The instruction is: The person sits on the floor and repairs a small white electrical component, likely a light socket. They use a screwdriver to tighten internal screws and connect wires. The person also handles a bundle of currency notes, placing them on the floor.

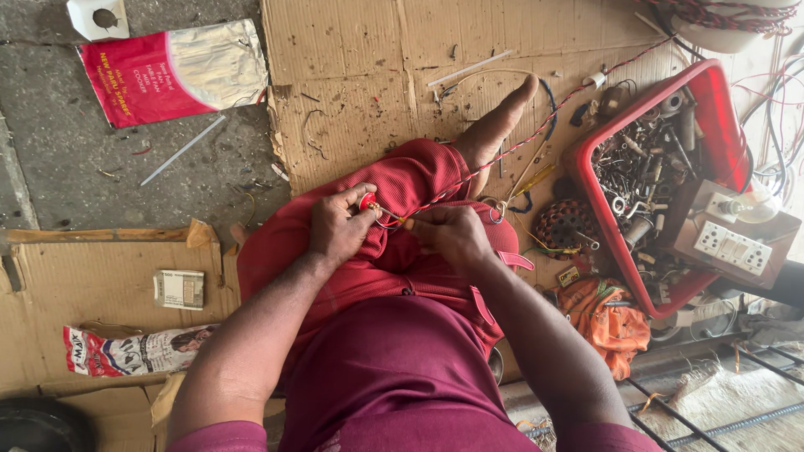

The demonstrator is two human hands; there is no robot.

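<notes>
A: Left hand [339,226]: how far open is it, and on what?

B: Fingers curled in, thumb and forefinger pinched together on a small red round part [367,201]. The part sits at the fingertips, above the raised knee in the red trousers [419,180].

A: And the right hand [452,234]?

B: Closed loosely, fingertips drawn together on the twisted red and black wire [519,146] just right of the red part. Whether it grips the wire tightly or only steadies it, I cannot tell; the knuckles hide the fingertips.

A: Where does that wire run?

B: From between the two hands, far and rightward over the bare foot [494,125] and across the cardboard sheet [368,75] toward the top right corner.

A: Surroundings?

B: To the right, a red plastic crate [720,100] filled with metal scrap parts, with a switch board [737,243] and a bulb [754,203] resting at its right side. Just left of the crate, a copper wound coil [563,224]. Nearer, an orange cloth [607,318]. At far left, a red and silver packet [172,71] on the concrete floor; nearer left, a small box [180,289] on cardboard.
</notes>
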